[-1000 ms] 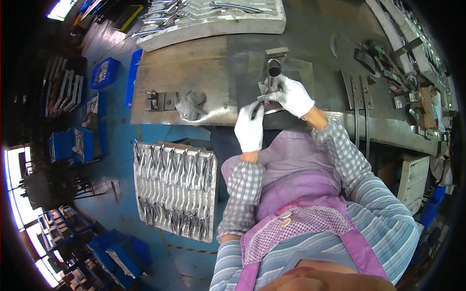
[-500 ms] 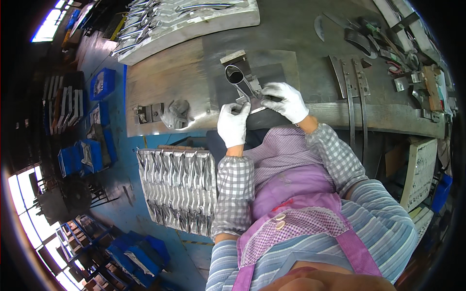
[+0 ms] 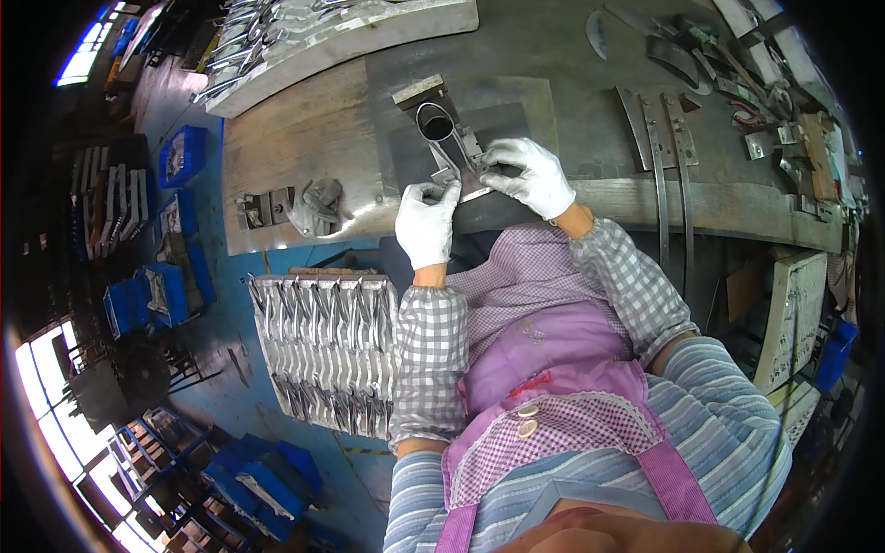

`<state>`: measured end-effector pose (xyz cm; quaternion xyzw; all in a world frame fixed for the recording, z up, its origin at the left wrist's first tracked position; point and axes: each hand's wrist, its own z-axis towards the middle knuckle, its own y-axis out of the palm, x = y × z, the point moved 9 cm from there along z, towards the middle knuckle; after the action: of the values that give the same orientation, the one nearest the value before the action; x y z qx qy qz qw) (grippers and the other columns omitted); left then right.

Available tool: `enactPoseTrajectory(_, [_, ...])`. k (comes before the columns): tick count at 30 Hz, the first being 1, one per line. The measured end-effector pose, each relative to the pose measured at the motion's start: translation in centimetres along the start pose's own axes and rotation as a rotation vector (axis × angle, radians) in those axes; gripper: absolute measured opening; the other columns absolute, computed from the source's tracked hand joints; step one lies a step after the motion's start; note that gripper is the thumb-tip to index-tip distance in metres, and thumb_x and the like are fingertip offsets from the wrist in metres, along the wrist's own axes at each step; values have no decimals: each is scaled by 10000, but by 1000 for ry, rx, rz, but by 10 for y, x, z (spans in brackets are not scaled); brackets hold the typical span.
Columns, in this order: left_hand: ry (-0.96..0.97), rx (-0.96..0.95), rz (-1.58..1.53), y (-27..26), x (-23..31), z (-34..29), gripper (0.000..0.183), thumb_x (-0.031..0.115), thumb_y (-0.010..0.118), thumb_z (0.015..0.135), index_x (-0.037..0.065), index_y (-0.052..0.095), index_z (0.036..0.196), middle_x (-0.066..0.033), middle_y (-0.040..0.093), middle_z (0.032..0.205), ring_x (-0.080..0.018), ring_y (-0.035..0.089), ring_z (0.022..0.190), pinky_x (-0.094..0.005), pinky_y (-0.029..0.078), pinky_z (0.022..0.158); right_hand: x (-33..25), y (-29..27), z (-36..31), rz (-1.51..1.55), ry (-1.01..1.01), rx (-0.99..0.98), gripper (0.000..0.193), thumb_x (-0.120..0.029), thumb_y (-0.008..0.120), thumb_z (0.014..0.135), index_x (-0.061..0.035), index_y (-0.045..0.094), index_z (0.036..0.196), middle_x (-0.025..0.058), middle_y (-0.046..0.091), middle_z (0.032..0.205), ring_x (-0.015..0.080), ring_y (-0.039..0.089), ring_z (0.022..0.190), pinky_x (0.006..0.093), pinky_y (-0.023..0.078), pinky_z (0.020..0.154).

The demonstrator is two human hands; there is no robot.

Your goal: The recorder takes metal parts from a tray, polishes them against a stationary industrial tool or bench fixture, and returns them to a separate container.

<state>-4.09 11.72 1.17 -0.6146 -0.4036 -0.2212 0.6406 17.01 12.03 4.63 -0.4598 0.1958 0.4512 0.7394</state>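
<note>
A shiny metal piece [image 3: 449, 146] with a round, dark-centred end and a narrowing body lies on a small metal fixture [image 3: 419, 90] on the bench. My left hand [image 3: 427, 224], in a white glove, has thumb and fingers pinched together at the piece's near, narrow end. From the right, my gloved right hand [image 3: 535, 177] curls its fingers and thumb to the side of the fixture by the same piece. What its fingertips grip is too small to make out. A flat dark plate lies under the fixture.
A crumpled grey glove [image 3: 315, 206] and a small metal block [image 3: 264, 209] lie to the left. A tray of shiny metal pieces [image 3: 341, 66] stands far left; another rack [image 3: 323, 355] is below the bench. Metal strips [image 3: 656, 138] and hand tools [image 3: 728, 88] lie right.
The whole view has shifted slightly, so the bench appears further left and up. Both hands remain at the fixture, with the right fingers slightly changed in bend.
</note>
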Motion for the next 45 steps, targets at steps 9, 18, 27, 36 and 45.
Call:
enactPoseTrajectory(9, [40,29,3,-3,0,-1,345,311,846,798,13,703,893,-80,694,776,-153,627,683,-295,516,691,-5,-1,1,19,-20,38,197,-217,825,754,-152,755,926,6,699,1042,236,671,967,349,550,827])
enactPoseTrajectory(18, [36,-6,32,9,12,-6,333,339,823,811,45,686,887,-79,678,793,-216,652,709,-338,520,688,14,-8,0,67,27,103,193,-198,840,742,-105,733,873,50,710,946,249,678,885,354,546,779])
enactPoseTrajectory(27, [106,58,186,-19,4,-6,332,360,792,834,61,680,929,-105,672,841,-262,664,784,-370,528,727,16,17,10,206,306,-115,217,-116,773,805,-42,757,1009,116,727,1080,230,697,976,331,538,882])
enactPoseTrajectory(36, [76,-439,-966,-58,-70,-52,503,104,710,918,-36,523,1364,-94,633,1241,-132,600,1069,-271,503,893,-179,122,23,69,-365,-458,246,28,639,720,-79,740,918,84,742,1008,296,691,878,393,530,787])
enactPoseTrajectory(45, [-242,303,-130,-337,-412,8,498,245,577,1018,-3,496,1442,-206,568,1429,-285,555,1324,-352,425,1098,-113,177,32,-243,-241,-337,236,29,625,849,-64,709,1048,130,701,1086,331,666,990,399,519,905])
